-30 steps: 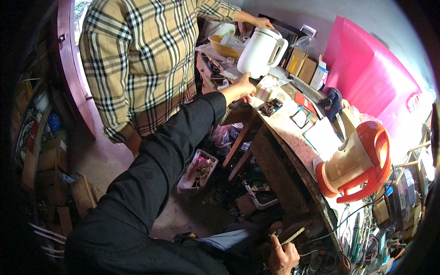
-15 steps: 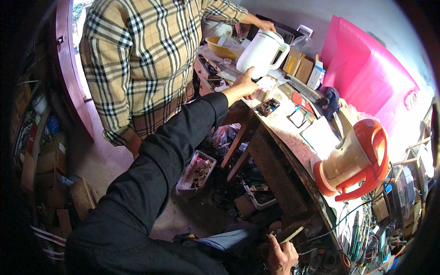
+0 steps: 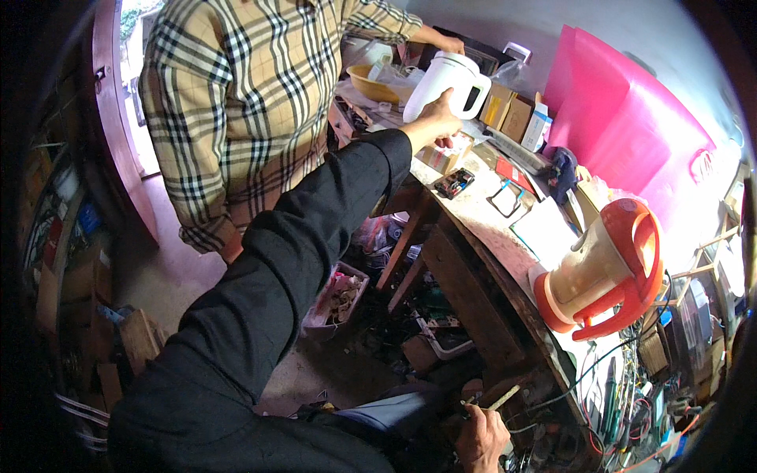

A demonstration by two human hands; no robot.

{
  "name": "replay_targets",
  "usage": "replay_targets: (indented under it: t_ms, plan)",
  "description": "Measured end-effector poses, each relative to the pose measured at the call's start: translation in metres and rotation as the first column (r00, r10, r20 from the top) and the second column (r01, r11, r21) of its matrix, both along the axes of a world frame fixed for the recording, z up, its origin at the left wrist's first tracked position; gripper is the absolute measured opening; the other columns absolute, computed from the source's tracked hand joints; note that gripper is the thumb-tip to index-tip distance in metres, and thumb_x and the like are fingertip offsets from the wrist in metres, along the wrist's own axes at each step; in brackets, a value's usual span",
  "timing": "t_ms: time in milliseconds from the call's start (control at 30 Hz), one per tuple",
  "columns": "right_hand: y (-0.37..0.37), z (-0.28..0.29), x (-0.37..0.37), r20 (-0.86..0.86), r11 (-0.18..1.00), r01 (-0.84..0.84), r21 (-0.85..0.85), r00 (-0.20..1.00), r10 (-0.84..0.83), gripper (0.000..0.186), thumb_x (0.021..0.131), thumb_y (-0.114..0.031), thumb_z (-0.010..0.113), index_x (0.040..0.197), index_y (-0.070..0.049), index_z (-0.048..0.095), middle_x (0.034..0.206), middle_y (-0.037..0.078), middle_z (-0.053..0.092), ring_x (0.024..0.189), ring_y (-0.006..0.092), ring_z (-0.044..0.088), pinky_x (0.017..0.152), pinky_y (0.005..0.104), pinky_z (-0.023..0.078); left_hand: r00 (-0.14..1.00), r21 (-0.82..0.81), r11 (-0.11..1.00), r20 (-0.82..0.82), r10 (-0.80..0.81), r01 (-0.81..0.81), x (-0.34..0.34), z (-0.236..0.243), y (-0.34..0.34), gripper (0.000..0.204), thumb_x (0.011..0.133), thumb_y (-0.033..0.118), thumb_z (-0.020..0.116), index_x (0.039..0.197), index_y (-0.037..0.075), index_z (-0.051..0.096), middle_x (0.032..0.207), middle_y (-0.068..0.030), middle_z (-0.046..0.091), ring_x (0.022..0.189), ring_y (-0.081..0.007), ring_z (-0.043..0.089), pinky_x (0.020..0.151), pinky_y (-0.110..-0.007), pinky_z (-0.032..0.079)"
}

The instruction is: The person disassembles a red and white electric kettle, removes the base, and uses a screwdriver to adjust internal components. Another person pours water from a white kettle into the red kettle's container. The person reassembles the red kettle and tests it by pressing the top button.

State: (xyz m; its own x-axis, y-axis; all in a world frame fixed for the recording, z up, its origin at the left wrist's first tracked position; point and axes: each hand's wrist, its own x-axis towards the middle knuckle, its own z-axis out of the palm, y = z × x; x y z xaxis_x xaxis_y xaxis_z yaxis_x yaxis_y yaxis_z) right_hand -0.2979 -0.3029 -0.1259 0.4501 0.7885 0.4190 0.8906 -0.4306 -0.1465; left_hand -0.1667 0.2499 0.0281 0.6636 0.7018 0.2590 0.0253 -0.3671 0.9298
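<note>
My left hand (image 3: 436, 124) reaches out to the white jug-shaped appliance (image 3: 443, 85), thumb up along its lower side and fingers apart; whether it touches the jug I cannot tell. Another person's hand (image 3: 452, 43) is at the jug's top, from behind. The jug stands tilted in view, its handle to the right. Down at the lower edge, my right hand (image 3: 482, 441) is closed, and a thin pale stick (image 3: 505, 396) sticks out beside its thumb, seemingly held in it. A red and cream jug-shaped appliance (image 3: 595, 272) stands on the workbench (image 3: 493, 236) at the right.
A person in a plaid shirt (image 3: 268, 102) stands across from me. The bench holds a small circuit part (image 3: 455, 184), a blue-black frame (image 3: 507, 199), small boxes (image 3: 516, 118) and a yellow basin (image 3: 371, 85). Pink sheeting (image 3: 623, 118) leans behind. Wires and tools (image 3: 623, 410) crowd the right corner.
My left hand has moved up and slightly right, so it now covers part of the white jug's lower body. The view has shifted a little; my right hand stays nearly where it was.
</note>
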Motion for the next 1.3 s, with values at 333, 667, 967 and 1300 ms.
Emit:
replay_targets:
  t_ms: [333, 667, 967, 1300]
  plan:
    - [-0.017, -0.014, 0.01, 0.026, 0.998, -0.063, -0.027, 0.998, 0.064, 0.038, 0.083, -0.005, 0.074, 0.121, -0.007, 0.068, 0.107, 0.018, 0.067, 0.088, 0.0397, 0.066, 0.071, 0.0449, 0.055, 1.0, 0.045, 0.999, -0.028, -0.002, 0.003, 0.015, 0.015, -0.014, 0.102, 0.079, -0.001, 0.064, 0.166, 0.019, 0.016, 0.079, -0.0119, 0.073, 0.042, -0.0175, 0.057, 0.036, -0.036, 0.043]
    - [-0.009, -0.003, 0.014, 0.0, 0.992, -0.123, -0.005, 0.992, 0.123, 0.049, 0.082, -0.01, 0.076, 0.13, -0.017, 0.069, 0.101, 0.013, 0.064, 0.088, 0.0332, 0.065, 0.074, 0.0441, 0.055, 0.994, 0.099, 0.995, -0.109, 0.016, -0.006, 0.034, 0.01, -0.019, 0.103, 0.078, 0.0, 0.067, 0.166, 0.02, 0.017, 0.08, -0.0085, 0.074, 0.044, -0.0179, 0.057, 0.04, -0.036, 0.045]
    - [0.001, -0.011, 0.023, 0.12, 0.997, -0.081, -0.002, 0.99, 0.08, 0.049, 0.084, -0.018, 0.075, 0.133, -0.016, 0.067, 0.105, 0.014, 0.064, 0.093, 0.0347, 0.063, 0.078, 0.0452, 0.055, 0.996, 0.142, 0.99, -0.088, 0.022, -0.009, 0.051, -0.002, 0.0, 0.1, 0.08, 0.001, 0.068, 0.166, 0.019, 0.019, 0.079, -0.009, 0.074, 0.046, -0.0175, 0.06, 0.04, -0.035, 0.047]
    - [0.002, -0.007, 0.016, 0.195, 0.99, -0.08, 0.117, 0.979, 0.056, 0.036, 0.085, -0.008, 0.07, 0.121, -0.014, 0.072, 0.103, 0.014, 0.066, 0.092, 0.0343, 0.065, 0.079, 0.0433, 0.056, 0.986, 0.143, 0.982, -0.127, -0.106, 0.124, 0.049, -0.041, -0.034, 0.09, 0.082, 0.004, 0.07, 0.161, 0.013, 0.028, 0.081, -0.0111, 0.073, 0.05, -0.0184, 0.064, 0.044, -0.035, 0.053]
